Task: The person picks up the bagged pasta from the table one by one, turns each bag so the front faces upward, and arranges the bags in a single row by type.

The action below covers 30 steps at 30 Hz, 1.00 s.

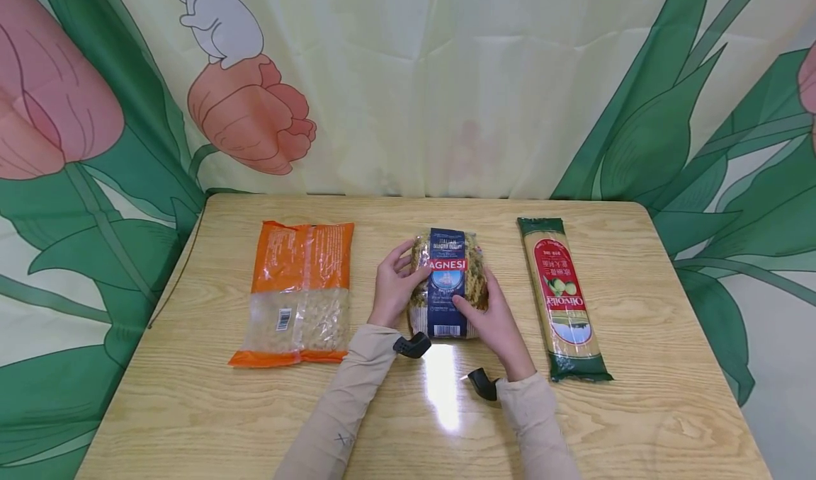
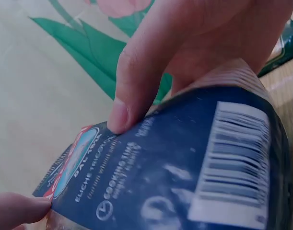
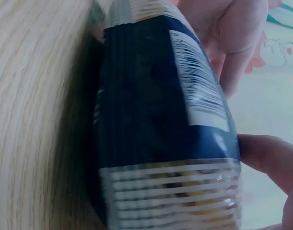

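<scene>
A pasta bag with a blue label [image 1: 448,317] stands between both hands at the middle of the table. My left hand [image 1: 394,285] grips its left side, thumb on the front near the red band. On the other side my right hand [image 1: 494,321] holds it, thumb pressed on the lower label and fingers behind the right edge. The left wrist view shows the label [image 2: 151,177] close up with the right hand [image 2: 184,43] over it and the left thumb at the lower left. In the right wrist view the bag's bottom end [image 3: 136,96] faces the camera, near the wood surface.
An orange and clear bag [image 1: 302,260] lies on the left of the wooden table [image 1: 210,395]. To the right lies a long pack of spaghetti [image 1: 564,296] with green ends. A flower-patterned curtain [image 1: 446,112] hangs behind the table's back edge.
</scene>
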{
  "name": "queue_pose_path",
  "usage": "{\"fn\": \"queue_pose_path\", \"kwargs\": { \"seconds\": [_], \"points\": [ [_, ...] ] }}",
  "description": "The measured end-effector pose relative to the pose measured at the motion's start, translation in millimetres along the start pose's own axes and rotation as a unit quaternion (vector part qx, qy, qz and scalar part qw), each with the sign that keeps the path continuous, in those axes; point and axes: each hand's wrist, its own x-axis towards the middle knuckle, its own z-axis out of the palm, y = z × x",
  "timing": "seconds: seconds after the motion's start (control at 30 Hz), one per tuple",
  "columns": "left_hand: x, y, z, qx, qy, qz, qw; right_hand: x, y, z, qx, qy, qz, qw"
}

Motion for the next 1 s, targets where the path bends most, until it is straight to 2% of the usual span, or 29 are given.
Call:
{"fn": "queue_pose_path", "kwargs": {
  "seconds": [0.23,0.33,0.5,0.8,1.0],
  "points": [
    [1.0,-3.1,-3.3,0.004,-0.021,0.004,0.9998,-4.6,-1,0,-0.058,0.031,-0.009,0.9978],
    [-0.5,-2.3,-7.4,0.024,-0.022,0.007,0.9994,-7.9,-4,1,-0.08,0.053,-0.035,0.9948],
    [-3.8,3.9,-18.3,0.04,-0.034,0.036,0.998,-12.9,-15,5,-0.094,0.076,-0.083,0.9891],
    [-9.8,16.6,-45.5,0.074,-0.035,0.075,0.9938,-23.1,-39,29,-0.077,0.046,-0.137,0.9865],
    [-16.2,24.5,-64.8,0.098,-0.032,0.094,0.9903,-25.0,-46,49,-0.085,0.023,-0.166,0.9822]
  ]
}}
